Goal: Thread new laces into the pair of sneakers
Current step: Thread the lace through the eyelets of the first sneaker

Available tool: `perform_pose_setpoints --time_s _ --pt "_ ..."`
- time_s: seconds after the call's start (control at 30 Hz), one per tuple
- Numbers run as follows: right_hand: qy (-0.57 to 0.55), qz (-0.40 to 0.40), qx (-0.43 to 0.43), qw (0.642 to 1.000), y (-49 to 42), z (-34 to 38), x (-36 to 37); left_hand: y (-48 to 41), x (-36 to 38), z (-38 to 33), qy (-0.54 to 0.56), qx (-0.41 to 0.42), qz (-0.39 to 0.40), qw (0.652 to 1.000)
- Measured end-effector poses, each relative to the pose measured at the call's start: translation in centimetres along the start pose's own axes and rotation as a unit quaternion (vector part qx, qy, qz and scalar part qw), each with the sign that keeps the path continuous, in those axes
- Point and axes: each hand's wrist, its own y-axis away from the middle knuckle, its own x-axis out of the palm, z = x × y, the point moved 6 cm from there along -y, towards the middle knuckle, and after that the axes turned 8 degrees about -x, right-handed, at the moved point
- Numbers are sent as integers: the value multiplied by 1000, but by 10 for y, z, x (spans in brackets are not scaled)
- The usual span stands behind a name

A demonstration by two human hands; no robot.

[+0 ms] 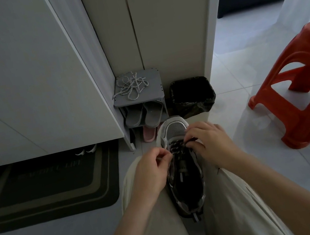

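Two hands grip the lace (178,146): the left hand (151,171) pinches a strand between thumb and fingertips, and the right hand (210,144) curls its fingers round the crossings on the other side. The sneaker (175,129) sits wedged between the person's pale trouser legs (157,220), its long axis running straight away from the body (heel near, toe far) towards the grey shoe rack (156,94) and black bin (192,94). Beneath lies a pale tiled floor (247,80), with a dark doormat (49,190) left, a red stool (300,91) right, and a tangle of pale laces (132,85) atop the rack.
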Motion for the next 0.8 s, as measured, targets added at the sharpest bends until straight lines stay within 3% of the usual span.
perform_pose_setpoints --time_s 0.13,0.3,0.47,0.6,0.8 --pt "47 -26 -24 998 10 -1 -13 7 -2 2 -12 1 -7 1000" --pt "84 -29 6 996 29 -18 -31 12 0 2 8 34 -25 999" --pt "-61 41 73 995 47 -27 -45 8 1 6 10 23 -35 999" --pt "-3 97 46 994 53 -28 -28 4 4 10 9 15 -36 999" --pt "-31 86 7 996 47 -8 -9 -2 -2 10 -15 18 -63 998"
